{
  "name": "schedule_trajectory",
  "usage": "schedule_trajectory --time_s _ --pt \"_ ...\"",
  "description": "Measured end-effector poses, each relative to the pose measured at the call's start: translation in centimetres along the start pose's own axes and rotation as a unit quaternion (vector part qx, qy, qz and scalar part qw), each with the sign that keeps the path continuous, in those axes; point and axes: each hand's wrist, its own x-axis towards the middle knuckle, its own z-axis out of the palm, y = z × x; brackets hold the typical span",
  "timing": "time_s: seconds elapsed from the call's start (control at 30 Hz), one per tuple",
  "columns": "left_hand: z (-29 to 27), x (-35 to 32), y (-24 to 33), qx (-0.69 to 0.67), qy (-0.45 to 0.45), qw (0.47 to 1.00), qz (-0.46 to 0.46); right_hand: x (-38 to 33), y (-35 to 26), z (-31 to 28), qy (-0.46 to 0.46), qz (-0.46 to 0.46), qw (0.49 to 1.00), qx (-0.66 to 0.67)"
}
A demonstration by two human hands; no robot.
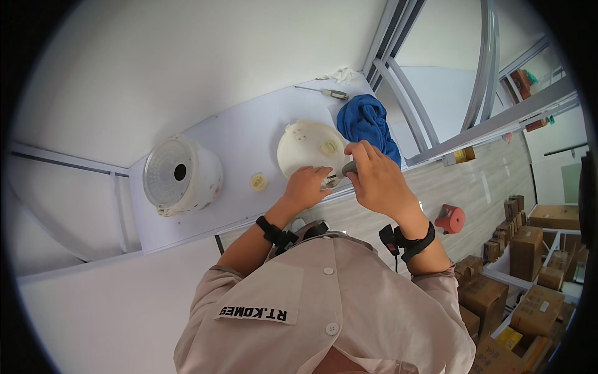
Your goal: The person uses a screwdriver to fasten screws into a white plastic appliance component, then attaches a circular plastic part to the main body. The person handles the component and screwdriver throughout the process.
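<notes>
A round white lid (298, 148), apparently a rice cooker's, lies in front of me on the white table, its inner side up. My left hand (307, 187) grips its near rim, fingers over the edge and thumb below. In my right hand (379, 181) is a grey-handled screwdriver (349, 168), its shaft pointing left at the metal part on the lid's near right edge. My fingers partly hide the tip. A small pale yellow round cap (258, 181) sits on the table left of the lid.
The white pot body (205, 171) of a cooker stands at the left. Behind the lid lies another screwdriver (333, 94), with a white rag (344, 76) by it. A blue cloth (367, 121) is bunched at the right. Cardboard boxes (526, 249) and a red roll (453, 219) are off to the right.
</notes>
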Motion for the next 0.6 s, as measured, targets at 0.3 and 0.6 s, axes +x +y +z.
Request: schedule_trajectory --time_s 0.3,0.6 --pt "-0.1 0.4 0.2 0.012 -0.014 1.0 -0.007 0.2 -1.4 -0.6 -0.012 0.042 0.998 -0.047" --pt "0.5 0.0 -0.1 0.011 -0.005 1.0 -0.021 1.5 -1.5 -1.1 -0.25 0.271 0.924 -0.099"
